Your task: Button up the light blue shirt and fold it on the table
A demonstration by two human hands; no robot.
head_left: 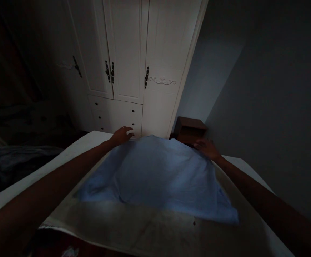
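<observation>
A light blue cloth (155, 175) lies spread over a white flat surface (72, 150) in front of me. My left hand (121, 135) rests at the cloth's far left corner with its fingers stretched out. At the far right corner lies my right hand (207, 148), flat on the cloth's edge with fingers apart. Both arms reach forward along the cloth's sides. The room is dim.
A white wardrobe (134, 64) with dark handles and small drawers stands just behind the surface. A brown bedside cabinet (190, 128) sits to its right by the grey wall. Dark bedding (8, 167) lies at the left.
</observation>
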